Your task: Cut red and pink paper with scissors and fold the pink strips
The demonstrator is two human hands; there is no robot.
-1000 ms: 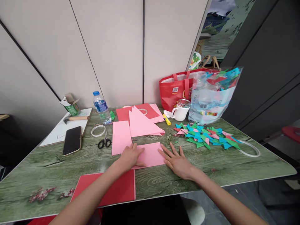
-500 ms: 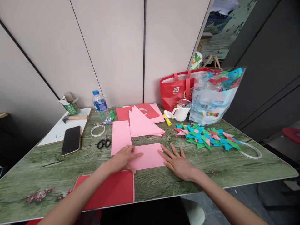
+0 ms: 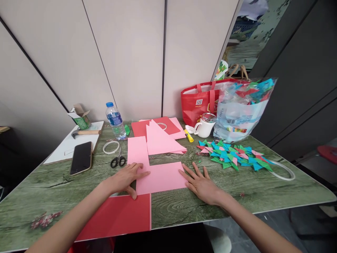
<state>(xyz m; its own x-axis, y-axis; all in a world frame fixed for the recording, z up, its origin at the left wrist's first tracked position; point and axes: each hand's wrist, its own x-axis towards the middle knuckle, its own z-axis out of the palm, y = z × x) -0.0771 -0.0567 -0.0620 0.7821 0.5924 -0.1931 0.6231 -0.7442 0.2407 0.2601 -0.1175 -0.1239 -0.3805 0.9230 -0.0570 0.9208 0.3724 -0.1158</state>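
A pink paper rectangle [image 3: 163,178] lies flat on the green wood-patterned table. At its left end rests my left hand [image 3: 127,178], fingers apart, with the thumb near the lower left corner. My right hand [image 3: 201,184] is spread flat, its fingertips touching the sheet's right edge. Another pink paper strip [image 3: 137,149] lies upright behind the left hand, its lower part covered. Nearer me is a red paper stack [image 3: 126,216] with a pink edge, partly hidden by my left forearm. Pink paper triangles [image 3: 160,140] lie behind the rectangle.
Black-handled scissors [image 3: 118,161], a tape roll [image 3: 111,147], a phone [image 3: 81,158], a hammer [image 3: 86,132] and a water bottle [image 3: 116,121] are at left. At right are a glue stick [image 3: 189,135], white mug [image 3: 205,125], folded paper pieces [image 3: 234,155] and a plastic bag [image 3: 242,112].
My left hand has slid leftward along the pink rectangle, uncovering more of its left end. My right hand stays at the right edge. The view has shifted slightly.
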